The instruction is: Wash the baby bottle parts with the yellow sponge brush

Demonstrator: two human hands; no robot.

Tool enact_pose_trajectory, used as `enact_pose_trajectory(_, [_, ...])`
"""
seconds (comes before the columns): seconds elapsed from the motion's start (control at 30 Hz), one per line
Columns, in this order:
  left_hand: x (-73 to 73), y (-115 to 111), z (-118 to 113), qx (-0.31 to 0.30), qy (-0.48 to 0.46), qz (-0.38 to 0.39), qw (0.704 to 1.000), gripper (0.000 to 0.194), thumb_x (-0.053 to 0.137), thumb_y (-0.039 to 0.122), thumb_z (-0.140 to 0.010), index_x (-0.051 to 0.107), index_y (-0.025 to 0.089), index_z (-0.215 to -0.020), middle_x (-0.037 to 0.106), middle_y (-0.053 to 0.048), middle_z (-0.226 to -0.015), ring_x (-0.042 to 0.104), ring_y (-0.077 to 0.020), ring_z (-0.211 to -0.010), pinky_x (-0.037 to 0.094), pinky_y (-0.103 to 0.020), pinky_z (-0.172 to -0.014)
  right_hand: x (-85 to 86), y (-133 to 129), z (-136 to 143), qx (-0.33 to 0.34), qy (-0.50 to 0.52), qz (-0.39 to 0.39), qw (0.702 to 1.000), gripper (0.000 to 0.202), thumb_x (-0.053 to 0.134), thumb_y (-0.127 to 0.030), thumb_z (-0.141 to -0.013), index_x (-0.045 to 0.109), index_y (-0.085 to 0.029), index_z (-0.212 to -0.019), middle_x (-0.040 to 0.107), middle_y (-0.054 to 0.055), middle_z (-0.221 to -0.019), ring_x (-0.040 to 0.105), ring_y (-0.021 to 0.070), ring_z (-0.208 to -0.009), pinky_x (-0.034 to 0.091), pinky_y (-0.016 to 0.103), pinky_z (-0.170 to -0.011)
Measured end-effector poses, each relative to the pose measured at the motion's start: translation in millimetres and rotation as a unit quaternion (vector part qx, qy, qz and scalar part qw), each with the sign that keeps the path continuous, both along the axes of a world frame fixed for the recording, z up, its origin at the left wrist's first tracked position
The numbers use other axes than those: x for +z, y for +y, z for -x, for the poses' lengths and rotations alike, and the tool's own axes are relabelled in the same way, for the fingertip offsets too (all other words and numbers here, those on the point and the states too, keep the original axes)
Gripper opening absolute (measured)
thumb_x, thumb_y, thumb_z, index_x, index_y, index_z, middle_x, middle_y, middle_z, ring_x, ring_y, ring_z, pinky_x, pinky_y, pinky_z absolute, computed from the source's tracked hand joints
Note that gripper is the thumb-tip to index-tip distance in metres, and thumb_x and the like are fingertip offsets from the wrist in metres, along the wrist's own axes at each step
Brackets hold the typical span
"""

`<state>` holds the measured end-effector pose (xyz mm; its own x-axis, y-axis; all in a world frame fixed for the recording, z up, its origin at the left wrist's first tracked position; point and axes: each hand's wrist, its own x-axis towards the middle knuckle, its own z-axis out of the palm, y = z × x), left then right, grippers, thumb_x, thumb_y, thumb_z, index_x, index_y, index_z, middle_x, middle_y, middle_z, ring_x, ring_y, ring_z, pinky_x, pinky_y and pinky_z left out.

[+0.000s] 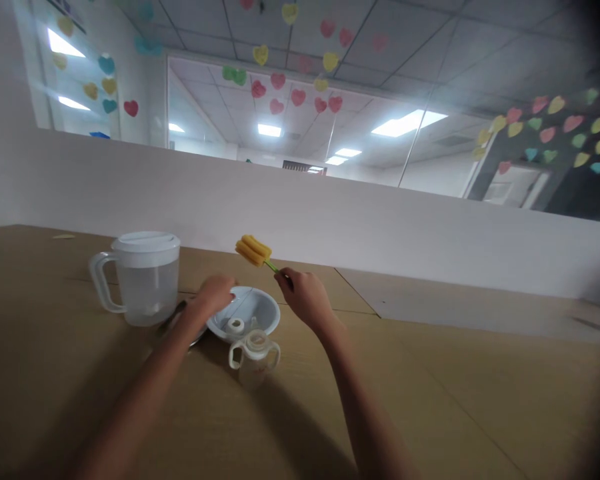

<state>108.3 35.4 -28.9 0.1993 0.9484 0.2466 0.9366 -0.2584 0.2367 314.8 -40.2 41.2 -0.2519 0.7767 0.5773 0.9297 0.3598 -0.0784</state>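
Note:
My right hand (305, 293) is closed round the green handle of a bottle brush, whose yellow sponge head (253, 251) points up and left. At the left rim of a white bowl (267, 308), my left hand (216, 293) has its fingers curled together; what they hold, if anything, is hidden. Inside the bowl lie a small white ring-shaped cap (235, 325) and a clear pointed piece, perhaps a teat (254, 323). A two-handled baby bottle (255, 357) stands upright without a lid just in front of the bowl.
A lidded clear pitcher (147, 287) holding liquid stands left of my left hand. Partly behind my left forearm is a dark-and-silver item (173, 317) that I cannot make out. The wooden table (455, 400) meets a white wall (380, 233) under windows.

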Motion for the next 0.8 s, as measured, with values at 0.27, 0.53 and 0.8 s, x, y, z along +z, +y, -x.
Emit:
enact_pose_trajectory(0.27, [-30.4, 2, -44, -0.129, -0.091, 0.059, 0.986, 0.015, 0.068, 0.018, -0.061, 0.074, 0.015, -0.074, 0.071, -0.005, -0.070, 0.064, -0.0194, -0.069, 0.044, -0.025, -0.063, 3.6, 0, -6, -0.010, 0.015, -0.003, 1.000, 0.027, 0.044, -0.033, -0.093, 0.068, -0.020, -0.092, 0.069, 0.005, -0.073, 0.058, 0.0145, -0.060, 0.023, 0.026, -0.051])
enact_pose_trajectory(0.53, [19.8, 4, -5, -0.041, -0.511, -0.062, 0.856, 0.040, 0.064, 0.048, -0.065, 0.070, 0.013, -0.082, 0.071, -0.008, -0.077, 0.062, -0.0162, -0.069, 0.043, -0.025, -0.062, 2.4, 0, -5, 0.016, 0.030, 0.017, 0.999, 0.025, 0.050, -0.032, -0.089, 0.071, -0.021, -0.081, 0.065, 0.003, -0.066, 0.049, 0.0115, -0.054, 0.021, 0.025, -0.050])
enact_pose_trajectory(0.8, [43.8, -11, 2, -0.059, -0.757, -0.100, 0.644, 0.042, 0.078, 0.038, -0.048, 0.067, 0.013, -0.080, 0.066, -0.003, -0.074, 0.057, -0.0087, -0.064, 0.039, -0.019, -0.060, 6.2, -4, -8, 0.084, 0.065, 0.023, 0.994, 0.028, 0.049, -0.033, -0.089, 0.071, -0.019, -0.077, 0.056, -0.001, -0.057, 0.034, 0.0084, -0.048, 0.020, 0.024, -0.048])
